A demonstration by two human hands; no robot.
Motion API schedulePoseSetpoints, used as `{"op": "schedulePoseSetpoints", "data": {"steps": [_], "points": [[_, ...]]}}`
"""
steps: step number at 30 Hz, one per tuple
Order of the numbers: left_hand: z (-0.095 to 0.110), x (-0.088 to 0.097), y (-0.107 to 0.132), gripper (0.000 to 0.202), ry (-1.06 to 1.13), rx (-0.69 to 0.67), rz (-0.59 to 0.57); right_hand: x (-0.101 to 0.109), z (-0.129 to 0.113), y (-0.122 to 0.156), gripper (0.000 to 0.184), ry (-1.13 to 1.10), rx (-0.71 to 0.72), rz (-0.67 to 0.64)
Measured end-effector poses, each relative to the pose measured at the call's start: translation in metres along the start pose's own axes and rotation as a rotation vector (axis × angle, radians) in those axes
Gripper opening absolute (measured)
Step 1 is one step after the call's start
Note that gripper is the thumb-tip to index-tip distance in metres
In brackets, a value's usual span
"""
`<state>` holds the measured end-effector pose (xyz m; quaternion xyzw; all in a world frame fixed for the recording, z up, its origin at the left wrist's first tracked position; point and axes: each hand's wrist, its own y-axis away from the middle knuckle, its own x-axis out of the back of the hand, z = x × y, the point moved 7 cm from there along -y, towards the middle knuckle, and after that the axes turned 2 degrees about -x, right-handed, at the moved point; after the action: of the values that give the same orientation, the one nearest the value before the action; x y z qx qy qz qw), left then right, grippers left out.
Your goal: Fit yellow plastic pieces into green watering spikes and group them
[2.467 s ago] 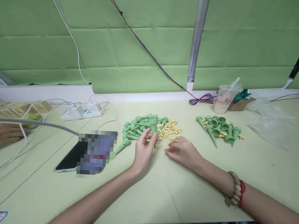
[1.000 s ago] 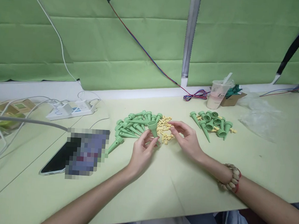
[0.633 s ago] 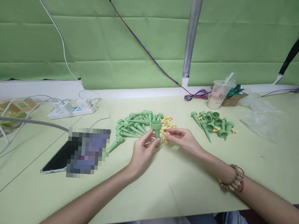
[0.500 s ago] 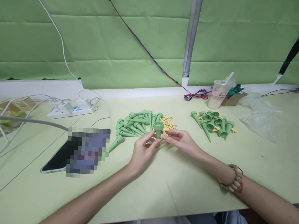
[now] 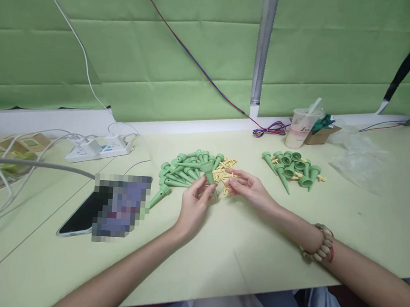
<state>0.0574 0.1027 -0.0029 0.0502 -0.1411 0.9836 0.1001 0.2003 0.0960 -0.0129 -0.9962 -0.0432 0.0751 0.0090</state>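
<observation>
My left hand (image 5: 194,207) pinches a green plastic cone spike (image 5: 209,174) by its tapered end, wide mouth up and tilted left. My right hand (image 5: 247,190) hovers just right of it, fingers loosely apart, over a scatter of small yellow plugs (image 5: 225,169). Whether it pinches a plug I cannot make out. Behind my left hand lies a heap of green cone spikes (image 5: 181,170).
A second heap of green spikes mixed with yellow plugs (image 5: 294,170) lies to the right. Farther back stand a drink cup with a straw (image 5: 298,128) and a small cardboard box (image 5: 319,132). A phone (image 5: 86,213), a power strip (image 5: 99,148) and cables lie left; crumpled clear plastic (image 5: 360,158) lies right.
My left hand tilted the green spike from upright to leaning left. My right hand drew back slightly from the spike's side and its fingers loosened.
</observation>
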Motion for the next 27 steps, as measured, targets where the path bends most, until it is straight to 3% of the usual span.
{"op": "schedulePoseSetpoints", "data": {"steps": [3, 9, 17, 27], "points": [[0.001, -0.002, 0.001, 0.021, -0.047, -0.037, -0.027, 0.002, -0.004, -0.001, 0.064, -0.016, 0.052, 0.013], [0.005, -0.003, 0.003, 0.022, -0.149, -0.117, -0.051, 0.005, -0.007, -0.001, 0.047, 0.038, 0.045, 0.061], [0.012, 0.000, 0.004, 0.014, -0.213, -0.223, -0.024, 0.003, -0.007, 0.002, 0.043, 0.121, 0.114, 0.067], [0.011, -0.002, 0.006, 0.016, -0.261, -0.206, -0.039, 0.006, -0.017, 0.007, 0.039, 0.302, 0.218, 0.146]]}}
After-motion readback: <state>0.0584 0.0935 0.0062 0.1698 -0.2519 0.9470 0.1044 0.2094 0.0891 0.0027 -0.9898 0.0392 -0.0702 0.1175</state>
